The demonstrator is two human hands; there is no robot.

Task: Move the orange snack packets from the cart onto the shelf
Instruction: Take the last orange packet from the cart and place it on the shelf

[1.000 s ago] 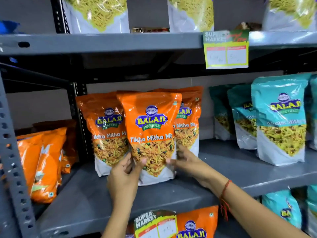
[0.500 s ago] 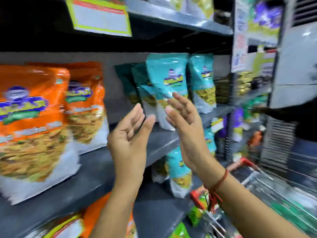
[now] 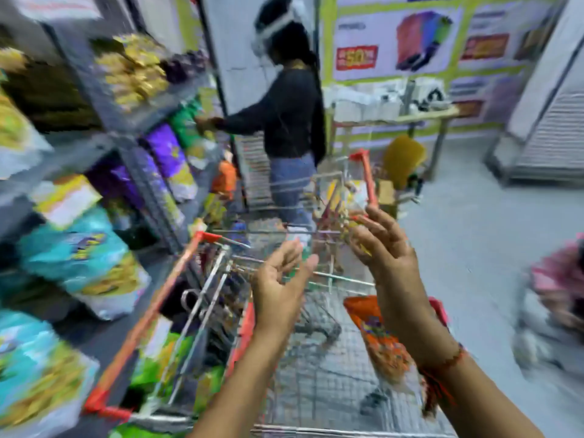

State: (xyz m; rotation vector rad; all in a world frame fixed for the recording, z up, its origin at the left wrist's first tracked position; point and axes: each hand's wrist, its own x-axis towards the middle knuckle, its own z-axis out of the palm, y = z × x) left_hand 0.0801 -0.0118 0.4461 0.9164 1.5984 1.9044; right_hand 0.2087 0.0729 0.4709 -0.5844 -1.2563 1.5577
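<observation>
Both hands, left (image 3: pixel 281 289) and right (image 3: pixel 387 251), hang open and empty above the cart (image 3: pixel 316 390), seemingly poised to reach the orange packet (image 3: pixel 379 339) lying inside.

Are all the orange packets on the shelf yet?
Not yet. Both hands are empty: the left hand and right hand are held open above the cart. One orange packet lies in the cart, waiting to go up. The picture is too blurry to tell what is shelved.
</observation>
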